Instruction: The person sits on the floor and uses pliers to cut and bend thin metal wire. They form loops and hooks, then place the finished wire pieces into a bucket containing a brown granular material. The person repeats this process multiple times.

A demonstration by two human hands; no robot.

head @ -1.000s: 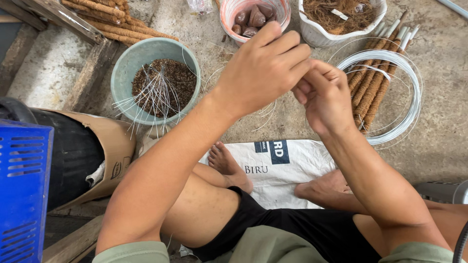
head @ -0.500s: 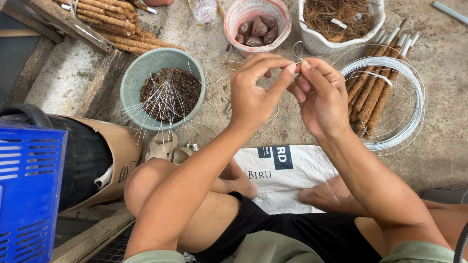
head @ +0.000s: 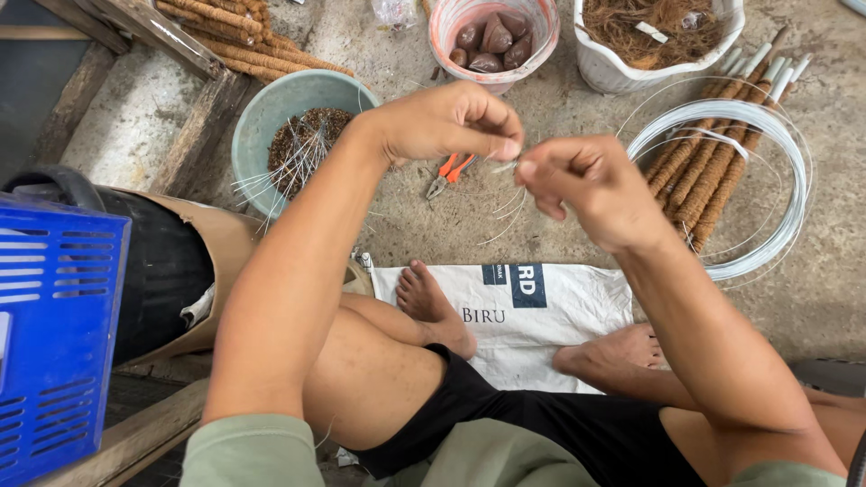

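While pinched between both hands (head: 516, 162), thin wire strands (head: 507, 203), dangling below fingertips

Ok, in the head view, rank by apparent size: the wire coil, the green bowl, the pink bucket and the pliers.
1. Wire coil, largest.
2. Green bowl.
3. Pink bucket, though the frame cuts off its top, so second and third are unsure.
4. Pliers, smallest.

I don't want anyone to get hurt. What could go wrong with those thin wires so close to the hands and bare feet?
The thin wire strands pinched between the left hand and the right hand have loose ends that could prick a finger. The bare feet rest on the white sack near the hanging ends, so a dropped piece might poke them. The wire coil lies close by and might snag or spring.
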